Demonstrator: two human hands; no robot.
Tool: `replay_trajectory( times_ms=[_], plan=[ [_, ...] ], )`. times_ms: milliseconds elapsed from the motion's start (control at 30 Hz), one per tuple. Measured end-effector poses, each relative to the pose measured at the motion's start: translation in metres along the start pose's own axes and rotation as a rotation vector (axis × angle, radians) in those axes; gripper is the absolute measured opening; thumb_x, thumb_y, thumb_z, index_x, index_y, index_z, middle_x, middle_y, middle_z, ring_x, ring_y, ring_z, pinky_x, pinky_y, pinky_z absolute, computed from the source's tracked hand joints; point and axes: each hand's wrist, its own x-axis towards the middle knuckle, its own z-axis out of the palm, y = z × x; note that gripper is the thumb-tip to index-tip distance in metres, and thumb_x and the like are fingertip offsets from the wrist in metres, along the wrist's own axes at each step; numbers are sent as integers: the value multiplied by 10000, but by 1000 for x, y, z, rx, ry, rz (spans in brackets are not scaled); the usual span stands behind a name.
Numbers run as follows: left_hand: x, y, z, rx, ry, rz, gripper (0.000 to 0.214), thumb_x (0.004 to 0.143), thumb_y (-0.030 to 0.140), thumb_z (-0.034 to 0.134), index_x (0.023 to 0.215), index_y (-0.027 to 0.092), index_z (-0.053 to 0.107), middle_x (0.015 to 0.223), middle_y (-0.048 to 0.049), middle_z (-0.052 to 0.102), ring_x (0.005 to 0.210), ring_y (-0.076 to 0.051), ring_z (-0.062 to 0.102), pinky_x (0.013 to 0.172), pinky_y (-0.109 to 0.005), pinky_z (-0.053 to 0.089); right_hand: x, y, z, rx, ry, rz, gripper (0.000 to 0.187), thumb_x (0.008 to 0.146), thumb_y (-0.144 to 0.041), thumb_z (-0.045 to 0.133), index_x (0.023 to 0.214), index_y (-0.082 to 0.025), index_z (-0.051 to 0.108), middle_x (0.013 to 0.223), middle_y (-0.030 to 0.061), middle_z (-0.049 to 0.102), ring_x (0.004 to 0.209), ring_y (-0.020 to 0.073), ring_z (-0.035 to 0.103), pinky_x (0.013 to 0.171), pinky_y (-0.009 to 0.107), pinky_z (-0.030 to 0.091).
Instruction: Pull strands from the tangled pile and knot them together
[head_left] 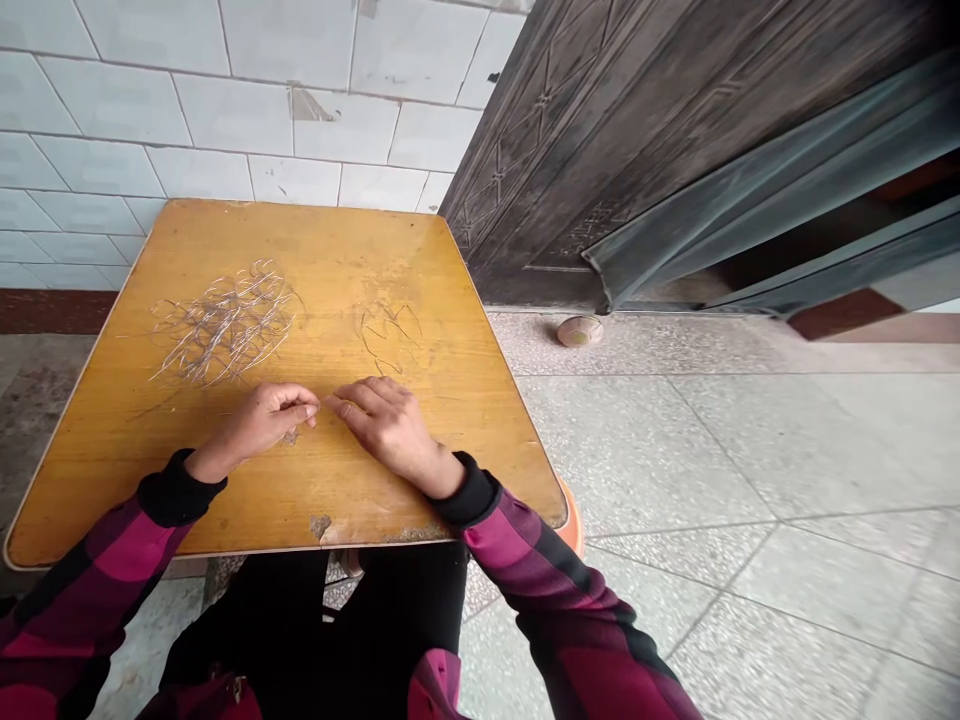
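"Fingers (310, 404) of the curled left hand (255, 425) pinch narrow, just beside the bent right hand (390, 425). Holding anything?"

"Can't tell; a strand could be too fine to see. Pale wiry strands (225, 325) tangle on the scuffed yellow wooden table (337, 255), with thin dark strands (388, 335) nearby."

"What could go wrong?"

"A dragging pink-and-black plaid sleeve (517, 540) could snag them. Open table surrounds the hands, but its chipped near edge (320, 526) could catch strands."
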Motion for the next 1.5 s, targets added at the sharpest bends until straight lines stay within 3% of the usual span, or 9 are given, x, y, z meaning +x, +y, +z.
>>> replay_trajectory(
  times_ms=[167, 300, 500, 667, 833, 1000, 1333, 1500],
  plan=[
    [1, -2, 5, 80, 19, 40, 150, 774, 249, 581, 672, 170, 658, 613, -4, 636, 477, -87, 496, 468, -193, 390, -3, -1, 3, 21, -54, 57, 239, 956, -125, 431, 1031, -164, 655, 893, 73, 663, 766, 162, 556, 608, 278, 418],
    [1, -4, 7, 88, 67, 54, 141, 757, 231, 577, 660, 168, 656, 601, -5, 651, 465, -85, 485, 455, -189, 374, -1, -2, 3, 56, -102, 102, 229, 948, -120, 431, 963, -159, 656, 863, 76, 633, 752, 162, 542, 586, 269, 407],
    [1, -7, 7, 54, 18, -5, 121, 743, 222, 580, 688, 164, 672, 641, -14, 674, 446, -79, 506, 449, -189, 403, 0, -2, 2, 17, -118, 93, 228, 939, -101, 430, 918, -159, 650, 832, 65, 623, 736, 152, 532, 575, 256, 387],
    [0, -6, 8, 11, 119, -14, 119, 741, 239, 582, 739, 168, 677, 621, -10, 670, 429, -82, 489, 424, -188, 393, -1, -4, 6, 47, -123, 128, 233, 935, -85, 421, 938, -156, 643, 826, 63, 621, 723, 141, 540, 577, 245, 382],
    [-2, -1, 9, -26, 240, 36, 141, 765, 259, 583, 679, 173, 654, 532, 23, 577, 433, -75, 427, 417, -185, 338, -2, -9, 14, 195, -96, 257, 192, 939, -134, 459, 907, -152, 647, 786, 48, 606, 666, 119, 548, 597, 231, 389],
    [-2, -4, 10, -58, 263, 47, 177, 803, 281, 585, 676, 174, 647, 480, 42, 487, 430, -72, 384, 423, -198, 296, -2, -13, 17, 338, -75, 348, 202, 929, -161, 461, 944, -145, 661, 820, 62, 625, 681, 127, 587, 618, 226, 423],
    [1, -12, 14, -264, 316, 32, 147, 796, 286, 603, 752, 157, 658, 655, 1, 620, 449, -56, 402, 408, -192, 298, 2, -23, 24, 553, 17, 509, 155, 844, -132, 558, 959, -145, 661, 731, 16, 612, 654, 121, 564, 629, 226, 440],
    [2, -6, 7, -351, 413, 30, 128, 768, 278, 631, 787, 152, 643, 666, 9, 614, 458, -49, 409, 418, -183, 305, 3, -22, 21, 646, -13, 619, 52, 799, -114, 600, 821, -142, 638, 670, -7, 607, 603, 100, 554, 582, 200, 417]
  ],
)
